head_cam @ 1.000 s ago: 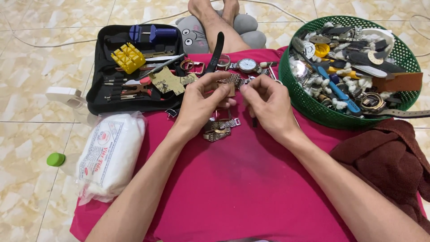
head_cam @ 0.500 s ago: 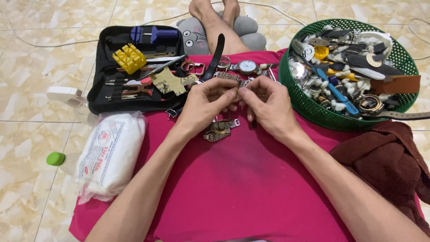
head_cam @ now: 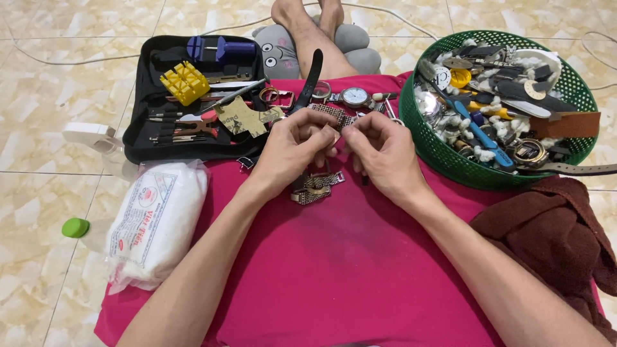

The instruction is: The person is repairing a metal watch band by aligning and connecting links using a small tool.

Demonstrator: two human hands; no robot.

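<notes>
My left hand (head_cam: 292, 146) and my right hand (head_cam: 380, 151) meet fingertip to fingertip over a pink cloth (head_cam: 334, 257), pinching a small metal part that the fingers mostly hide. A metal mesh watch band (head_cam: 333, 114) lies just beyond the fingers. Below the hands lies a folded metal bracelet (head_cam: 315, 186). A wristwatch with a white dial (head_cam: 354, 97) and a black strap (head_cam: 311, 76) lie further away on the cloth.
An open black tool case (head_cam: 148, 138) with a yellow block (head_cam: 184, 82) and small tools lies at the left. A green basket (head_cam: 443, 154) of watches and straps sits at the right. A white cotton pack (head_cam: 157, 222), green cap (head_cam: 76, 227), brown cloth (head_cam: 553, 238).
Both hands have stayed together over the cloth, with only slight finger movement around the small part.
</notes>
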